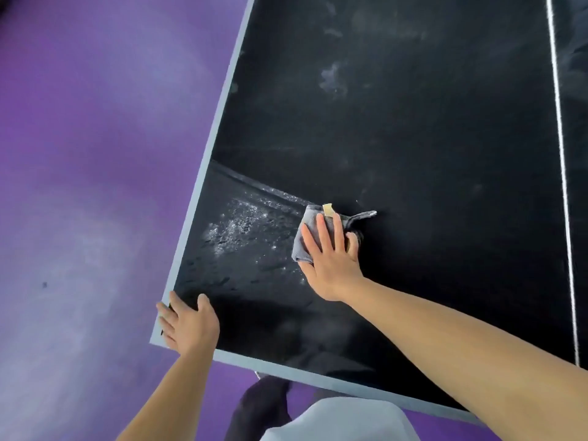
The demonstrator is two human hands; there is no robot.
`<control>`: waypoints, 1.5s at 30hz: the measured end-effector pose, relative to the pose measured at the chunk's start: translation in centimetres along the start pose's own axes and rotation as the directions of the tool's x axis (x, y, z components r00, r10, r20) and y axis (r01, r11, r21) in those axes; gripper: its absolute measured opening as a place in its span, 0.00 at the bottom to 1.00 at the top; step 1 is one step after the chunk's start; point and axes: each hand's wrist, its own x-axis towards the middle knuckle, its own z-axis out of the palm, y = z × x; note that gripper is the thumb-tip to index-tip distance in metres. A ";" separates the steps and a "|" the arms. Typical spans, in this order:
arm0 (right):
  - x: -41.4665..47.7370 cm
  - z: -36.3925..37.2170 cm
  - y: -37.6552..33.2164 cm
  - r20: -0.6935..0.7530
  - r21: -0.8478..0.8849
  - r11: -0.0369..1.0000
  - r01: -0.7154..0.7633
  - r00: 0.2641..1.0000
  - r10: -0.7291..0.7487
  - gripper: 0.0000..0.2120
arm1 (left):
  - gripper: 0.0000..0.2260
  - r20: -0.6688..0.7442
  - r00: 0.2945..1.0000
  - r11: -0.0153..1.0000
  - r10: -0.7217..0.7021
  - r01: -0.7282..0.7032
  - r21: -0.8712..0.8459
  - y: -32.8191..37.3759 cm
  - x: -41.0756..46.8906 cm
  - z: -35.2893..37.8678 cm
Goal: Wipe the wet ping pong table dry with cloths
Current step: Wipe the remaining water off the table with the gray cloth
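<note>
The counter (pixel 413 138) is cut off at 12 and 3 o'clock; its far end is not seen. Part of the grey cloth (pixel 305 237) is hidden under the right hand (pixel 331 259), which is laid flat on it, fingers straight and spread, pointing toward 11 o'clock. A tan tag (pixel 328 210) shows at the cloth's far edge. Water droplets (pixel 235 230) are seen at 9 o'clock of the cloth. The left hand (pixel 187 323) is rested open on the counter's near-left corner, fingers over the pale edge. A white line (pixel 561 154) is seen at 3 o'clock.
</note>
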 end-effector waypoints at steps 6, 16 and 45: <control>5.0 -1.3 -6.1 0.095 -0.042 0.984 0.171 0.981 -0.167 0.33 | 0.28 -0.067 0.965 0.963 -0.255 0.247 -0.105 2.2 1.9 2.0; 15.9 -3.9 -18.2 0.088 -0.133 0.940 0.313 0.949 -0.303 0.32 | 0.28 -0.217 0.918 0.943 -0.333 0.330 -0.047 2.5 3.6 4.7; 2.8 -9.5 -3.2 0.323 0.875 -0.465 -0.132 0.876 0.358 0.18 | 0.30 -0.243 0.921 0.949 -0.306 0.315 -0.001 2.4 3.4 4.6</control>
